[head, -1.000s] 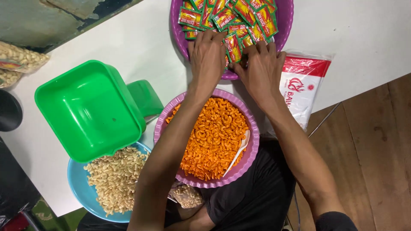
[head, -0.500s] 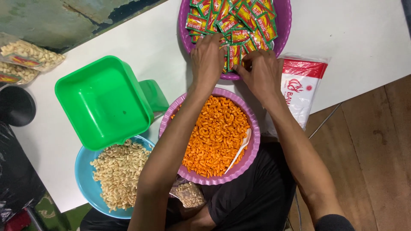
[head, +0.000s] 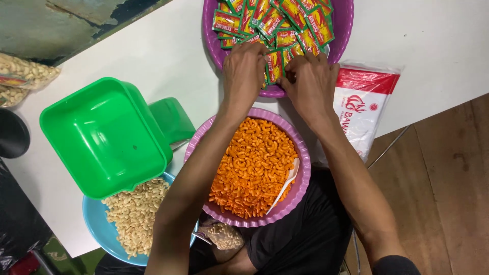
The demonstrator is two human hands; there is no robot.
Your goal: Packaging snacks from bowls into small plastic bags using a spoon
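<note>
My left hand [head: 244,71] and my right hand [head: 310,84] reach side by side into a purple bowl [head: 344,25] at the far edge of the white table [head: 168,56]. The bowl holds several small red and green sachets [head: 285,20]. Both hands have their fingers bent down on the sachets nearest me, and a green and red sachet [head: 274,65] stands between them. Just below my forearms sits a pink bowl [head: 303,168] full of orange macaroni snacks [head: 254,163], with a white spoon [head: 288,181] lying in it.
An empty green tub [head: 102,137] and a green scoop [head: 173,119] sit to the left. A blue bowl [head: 94,224] of pale raw macaroni lies under the tub's edge. A white and red packet [head: 361,107] lies right. Bagged macaroni [head: 23,71] is far left.
The view has shifted slightly; both hands stay at the near rim of the purple bowl, fingers working among the sachets. Nothing has been lifted out.
</note>
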